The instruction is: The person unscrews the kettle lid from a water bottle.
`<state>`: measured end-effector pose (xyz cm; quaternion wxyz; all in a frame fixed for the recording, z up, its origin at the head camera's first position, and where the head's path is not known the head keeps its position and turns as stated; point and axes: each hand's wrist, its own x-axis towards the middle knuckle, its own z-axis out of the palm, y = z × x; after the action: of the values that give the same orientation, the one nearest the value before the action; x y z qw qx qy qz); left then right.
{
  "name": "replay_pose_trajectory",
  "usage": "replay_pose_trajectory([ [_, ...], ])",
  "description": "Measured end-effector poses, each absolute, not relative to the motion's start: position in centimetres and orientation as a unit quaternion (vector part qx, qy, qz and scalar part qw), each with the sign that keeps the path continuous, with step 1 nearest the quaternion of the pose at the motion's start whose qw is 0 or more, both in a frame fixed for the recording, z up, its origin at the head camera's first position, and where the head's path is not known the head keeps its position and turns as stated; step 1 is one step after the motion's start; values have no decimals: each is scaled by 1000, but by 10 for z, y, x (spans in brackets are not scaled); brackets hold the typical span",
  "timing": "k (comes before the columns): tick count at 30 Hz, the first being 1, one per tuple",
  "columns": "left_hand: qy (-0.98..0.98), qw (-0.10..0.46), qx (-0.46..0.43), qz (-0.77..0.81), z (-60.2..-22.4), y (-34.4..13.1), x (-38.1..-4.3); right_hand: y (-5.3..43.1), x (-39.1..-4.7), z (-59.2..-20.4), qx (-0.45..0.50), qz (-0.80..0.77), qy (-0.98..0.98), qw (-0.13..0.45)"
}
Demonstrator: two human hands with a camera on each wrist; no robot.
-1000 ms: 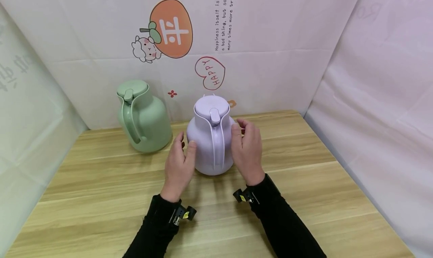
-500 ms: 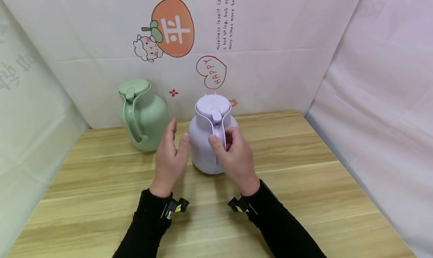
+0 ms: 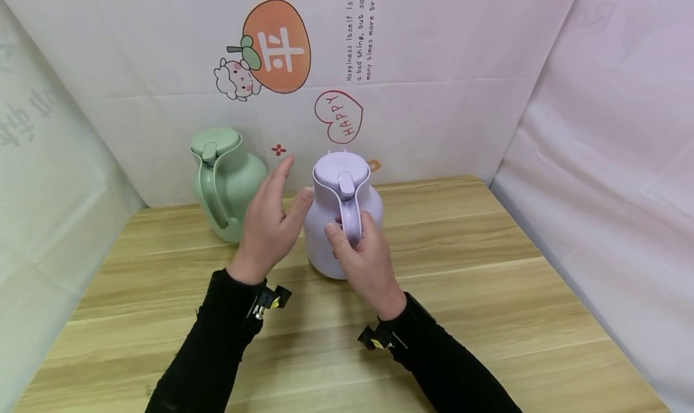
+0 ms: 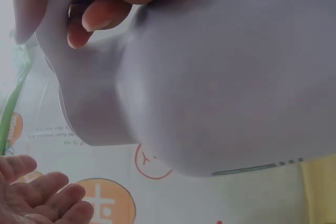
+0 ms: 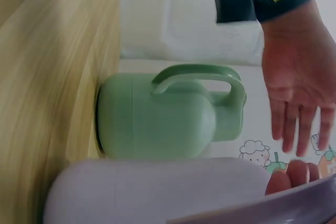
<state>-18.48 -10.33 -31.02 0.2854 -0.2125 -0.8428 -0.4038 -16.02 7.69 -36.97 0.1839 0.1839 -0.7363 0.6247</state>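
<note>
A lavender thermos jug [image 3: 325, 244] stands upright on the wooden table, its handle facing me. My right hand [image 3: 371, 268] grips that handle, the fingers passing through its loop, as the left wrist view shows on the jug body [image 4: 226, 87]. Beside the jug on its left, my left hand [image 3: 268, 223] is raised with straight fingers and holds nothing. In the right wrist view the left hand [image 5: 302, 72] shows its bare palm. Behind it on the left stands a green thermos jug [image 3: 217, 184], partly covered by the left hand in the head view.
The wooden table [image 3: 461, 316] ends at a white printed cloth backdrop [image 3: 434, 118] just behind the jugs. More white cloth hangs along the right side [image 3: 623, 178] and the left side [image 3: 49, 178].
My right hand has gone from the lavender jug's right side to its handle and grips it. The left hand has come off the jug's side and risen up and to the left.
</note>
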Motion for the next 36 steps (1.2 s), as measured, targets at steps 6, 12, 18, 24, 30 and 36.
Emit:
replay_pose_trajectory([
  [6,-851,276,-248,-371,-295,-95,-194,74,-160,-372,192,678,-696,136],
  [12,-854,270,-294,-335,-283,-86,-203,74,-161,-375,181,665,-710,148],
  [18,-864,234,-335,-294,-275,-78,-213,73,-164,-379,173,653,-719,162],
  [24,-882,194,-348,-251,-272,-73,-220,72,-164,-379,168,647,-723,172],
  [30,-895,176,-348,-215,-272,-71,-222,72,-163,-379,176,646,-722,173],
  [36,-899,166,-346,-210,-273,-70,-222,72,-163,-378,176,649,-720,174],
])
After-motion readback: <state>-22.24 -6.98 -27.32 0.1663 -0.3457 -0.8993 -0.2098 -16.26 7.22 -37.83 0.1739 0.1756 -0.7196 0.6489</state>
